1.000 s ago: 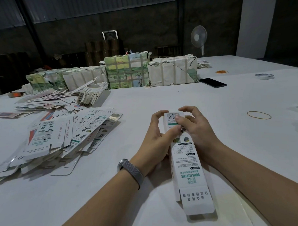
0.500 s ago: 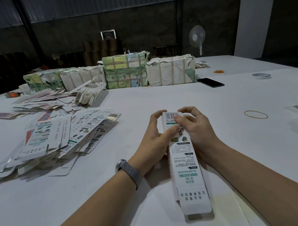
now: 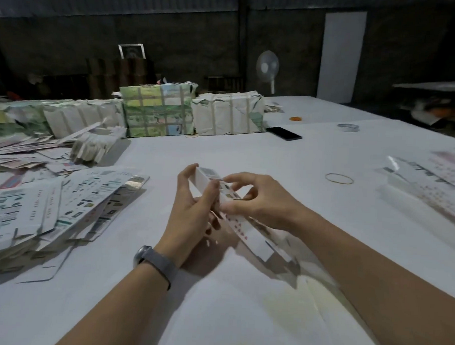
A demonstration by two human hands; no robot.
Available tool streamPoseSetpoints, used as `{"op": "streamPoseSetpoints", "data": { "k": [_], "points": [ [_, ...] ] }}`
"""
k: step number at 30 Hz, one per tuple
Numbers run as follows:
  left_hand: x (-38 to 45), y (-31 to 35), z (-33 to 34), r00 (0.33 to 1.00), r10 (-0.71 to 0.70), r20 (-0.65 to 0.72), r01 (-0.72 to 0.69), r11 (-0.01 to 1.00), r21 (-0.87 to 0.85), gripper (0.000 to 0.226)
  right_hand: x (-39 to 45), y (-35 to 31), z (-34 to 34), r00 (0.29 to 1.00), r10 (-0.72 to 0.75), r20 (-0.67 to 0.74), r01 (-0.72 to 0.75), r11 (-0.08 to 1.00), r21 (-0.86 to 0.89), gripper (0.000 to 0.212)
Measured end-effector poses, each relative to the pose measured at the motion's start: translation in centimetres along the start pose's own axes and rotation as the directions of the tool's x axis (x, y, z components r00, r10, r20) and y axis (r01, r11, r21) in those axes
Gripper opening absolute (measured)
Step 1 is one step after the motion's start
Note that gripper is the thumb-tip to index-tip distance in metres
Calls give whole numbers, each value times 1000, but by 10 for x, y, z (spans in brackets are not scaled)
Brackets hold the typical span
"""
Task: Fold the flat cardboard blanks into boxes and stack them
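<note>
**Box gripped at frame centre**

Box (image 3: 230,198) sits mid-frame, tilted above the table (image 3: 241,316), its near end blurred. Left hand (image 3: 193,210) clasps its far end; right hand (image 3: 256,199) pinches its top. Blanks (image 3: 50,206) spread at left, bundles (image 3: 158,109) upper left, band (image 3: 339,178) at right.

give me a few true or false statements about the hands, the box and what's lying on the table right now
1. Both hands grip the box. True: the left hand and right hand hold its far end.
2. The wristband is on the right wrist. False: it is on the left wrist.
3. A pile of flat blanks lies left of the hands. True.
4. The phone lies on the pile of blanks. False: it lies on the bare table, right of the wrapped bundles.
5. A rubber band lies right of the hands. True.
</note>
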State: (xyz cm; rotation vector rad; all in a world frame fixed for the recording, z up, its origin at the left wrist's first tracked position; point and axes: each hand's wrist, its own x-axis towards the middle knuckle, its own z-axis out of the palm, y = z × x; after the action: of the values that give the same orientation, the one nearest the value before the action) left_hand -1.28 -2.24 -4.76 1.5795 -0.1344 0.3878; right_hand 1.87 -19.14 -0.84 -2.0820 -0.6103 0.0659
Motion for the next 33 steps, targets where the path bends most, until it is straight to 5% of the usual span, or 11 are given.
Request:
{"op": "streamPoseSetpoints", "data": {
  "k": [4, 7, 15, 18, 20, 29, 33],
  "points": [
    [3, 1, 3, 999, -34, -11, 33, 998, -50, 54, -6, -6, -31, 980, 22, -199, -40, 996, -86, 59],
    [6, -3, 1, 999, -38, -3, 38, 999, -26, 22, -27, 5, -69, 954, 36, -298, -137, 936, -325, 58],
    [0, -5, 6, 990, -100, 103, 96, 994, 49, 16, -104, 78, -189, 818, 274, -506, -574, 450, -684, 46],
    [-1, -3, 6, 989, -107, 106, 101, 993, 61, 17, -117, 100, -197, 831, 165, -531, -555, 190, -810, 40],
    [-2, -3, 5, 988, -111, 105, 104, 992, 65, 17, -114, 105, -188, 868, 55, -494, -497, 116, -860, 36],
    [1, -5, -3, 994, -89, 69, 76, 981, 178, 20, -28, 54, -59, 958, -23, -285, -183, 716, -673, 24],
    [2, 0, -12, 999, 46, -19, -34, 915, 401, 20, 16, 24, 3, 971, -166, -172, 28, 794, -607, 25]
  ]
}}
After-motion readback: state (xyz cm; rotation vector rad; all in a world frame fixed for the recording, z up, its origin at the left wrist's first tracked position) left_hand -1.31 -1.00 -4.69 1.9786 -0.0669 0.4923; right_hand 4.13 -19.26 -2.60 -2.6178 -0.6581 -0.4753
